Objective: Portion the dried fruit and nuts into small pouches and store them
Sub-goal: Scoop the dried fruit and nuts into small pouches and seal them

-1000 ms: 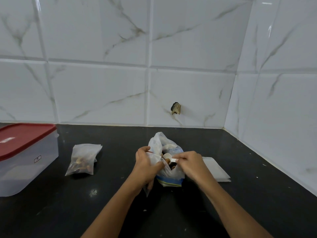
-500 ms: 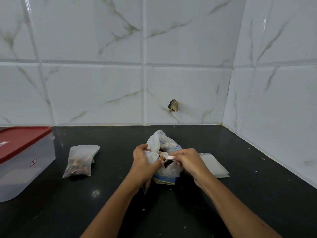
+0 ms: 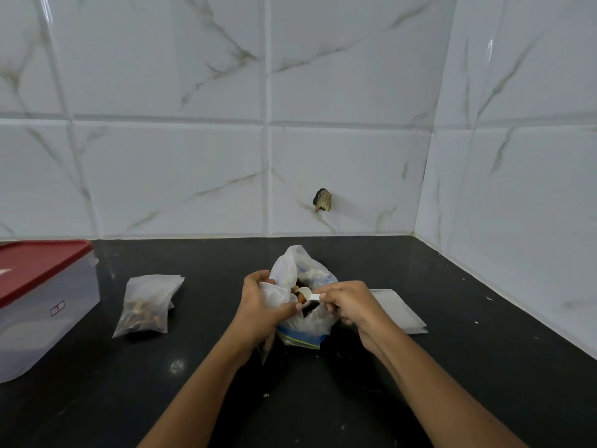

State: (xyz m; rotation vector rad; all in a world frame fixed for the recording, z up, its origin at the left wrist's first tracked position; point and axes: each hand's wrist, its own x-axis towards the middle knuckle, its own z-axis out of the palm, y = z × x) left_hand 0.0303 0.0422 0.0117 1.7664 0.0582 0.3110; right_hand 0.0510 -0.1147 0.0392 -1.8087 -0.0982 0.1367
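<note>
Fingers (image 3: 327, 294) of the right hand (image 3: 350, 305) pinch the scoop (image 3: 307, 293) handle, holding its bowl over the mouth of the bag (image 3: 305, 323). The left hand (image 3: 258, 307) grips a small pouch (image 3: 274, 291) against the bag's left side, propping it open for filling. A filled pouch (image 3: 147, 307) lies left of the bag, the box (image 3: 45, 305) farther left.
</note>
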